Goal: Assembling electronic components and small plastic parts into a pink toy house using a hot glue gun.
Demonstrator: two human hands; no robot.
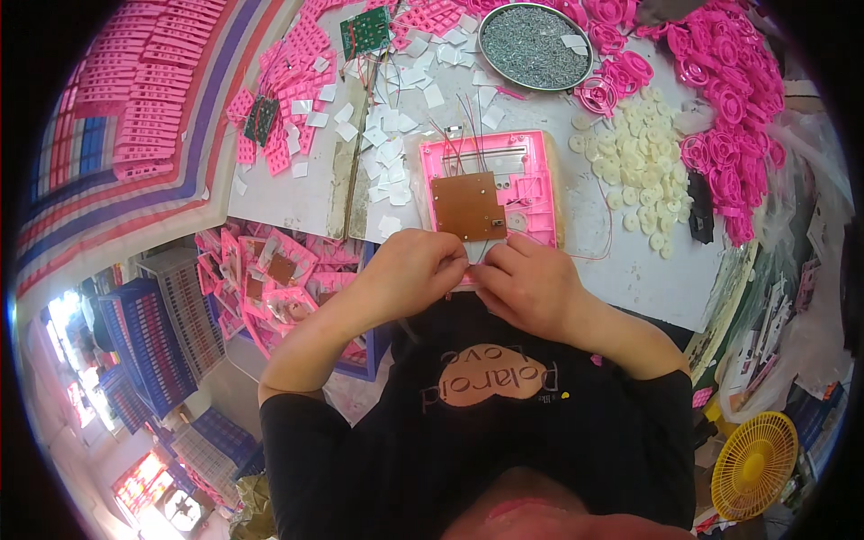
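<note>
1. The pink casing (541, 147), an open shell, lies directly in front of me on the pale worktop (661, 281), near its front edge.
2. The brown circuit board (466, 202) rests on the left and lower part of the casing, with a small switch (498, 224) near its lower right corner. Thin wires (469, 126) rise from behind its upper edge.
3. My left hand (416, 272) is at the board's lower left edge, its fingers curled with the tips drawn together.
4. My right hand (529, 283) is at the lower right edge, its fingers bent inward, close to those of the left. Pale wire strands (487, 251) show between the two hands; I cannot tell which fingers, if any, grasp them.
5. Beyond the casing, a round tray (481, 52) holds many small metal screws (533, 45). Cream discs (639, 153) are scattered to the right, near a black part (700, 209) and a heap of pink ring-shaped parts (731, 90).
6. White squares (389, 148) spread to the left, beside pink lattice pieces (286, 67); a green circuit board (365, 32) and a darker board (261, 121) lie among these.
7. Below the worktop, at left, a blue bin (373, 353) holds further pink casings (286, 304). At lower right stands a yellow fan (754, 465).
</note>
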